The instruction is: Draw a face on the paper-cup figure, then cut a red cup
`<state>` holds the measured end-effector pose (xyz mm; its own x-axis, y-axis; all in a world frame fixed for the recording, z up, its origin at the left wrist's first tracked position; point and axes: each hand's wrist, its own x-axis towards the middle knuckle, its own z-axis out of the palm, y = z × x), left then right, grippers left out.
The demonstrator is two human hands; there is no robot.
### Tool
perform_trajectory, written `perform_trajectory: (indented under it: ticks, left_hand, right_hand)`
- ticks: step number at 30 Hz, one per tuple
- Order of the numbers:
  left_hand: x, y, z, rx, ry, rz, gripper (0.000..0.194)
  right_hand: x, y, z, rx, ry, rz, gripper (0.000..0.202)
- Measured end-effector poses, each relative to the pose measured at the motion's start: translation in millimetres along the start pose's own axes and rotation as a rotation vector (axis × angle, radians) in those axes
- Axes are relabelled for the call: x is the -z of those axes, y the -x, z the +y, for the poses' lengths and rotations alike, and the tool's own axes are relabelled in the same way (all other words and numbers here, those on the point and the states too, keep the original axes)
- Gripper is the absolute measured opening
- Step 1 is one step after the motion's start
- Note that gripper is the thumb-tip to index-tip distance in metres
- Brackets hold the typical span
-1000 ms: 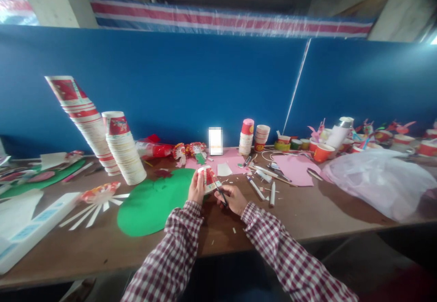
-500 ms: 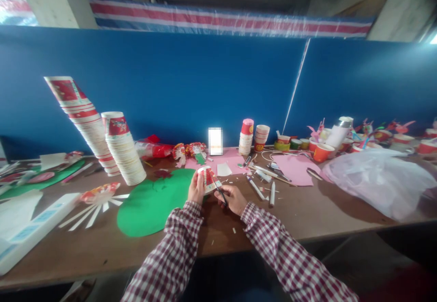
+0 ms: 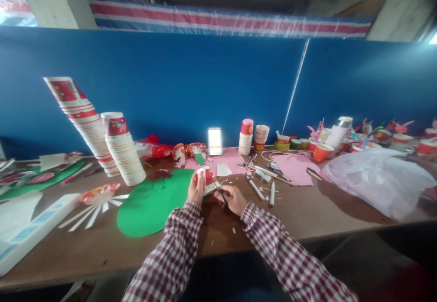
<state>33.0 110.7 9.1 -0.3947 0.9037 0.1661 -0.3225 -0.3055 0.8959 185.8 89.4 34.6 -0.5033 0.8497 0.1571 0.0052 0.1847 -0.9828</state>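
A red and white paper cup [image 3: 208, 178] is held in my left hand [image 3: 195, 188], over the brown table near the middle. My right hand [image 3: 234, 199] grips dark scissors [image 3: 220, 191], whose blades lie against the cup's right side. Whether the blades are parted is too small to tell. Just left of my left hand lies a large green paper shape [image 3: 150, 208]. Behind the cup are pink paper [image 3: 201, 161] and a small white paper piece [image 3: 224, 170].
Tall cup stacks [image 3: 126, 154] lean at the left, beside a cut paper figure [image 3: 100, 192] and a long white box [image 3: 37, 229]. Markers [image 3: 272, 194] and scraps lie right of my hands. A plastic bag [image 3: 382, 179] and decorated cups [image 3: 322, 152] are further right.
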Motion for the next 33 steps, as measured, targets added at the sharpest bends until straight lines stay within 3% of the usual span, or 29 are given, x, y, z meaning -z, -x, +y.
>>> perform_trajectory:
  ticks: [6, 14, 33]
  left_hand:
    - [1.1, 0, 0, -0.009, -0.029, 0.041, 0.083]
    - [0.7, -1, 0, -0.028, -0.075, 0.049, 0.072]
    - [8.3, -4, -8, -0.089, -0.298, 0.131, 0.059]
  right_hand:
    - [0, 1, -2, -0.013, -0.01, -0.003, 0.03]
    - [-2, 1, -2, -0.12, -0.096, 0.015, 0.034]
    - [-4, 1, -6, -0.145, -0.055, 0.026, 0.031]
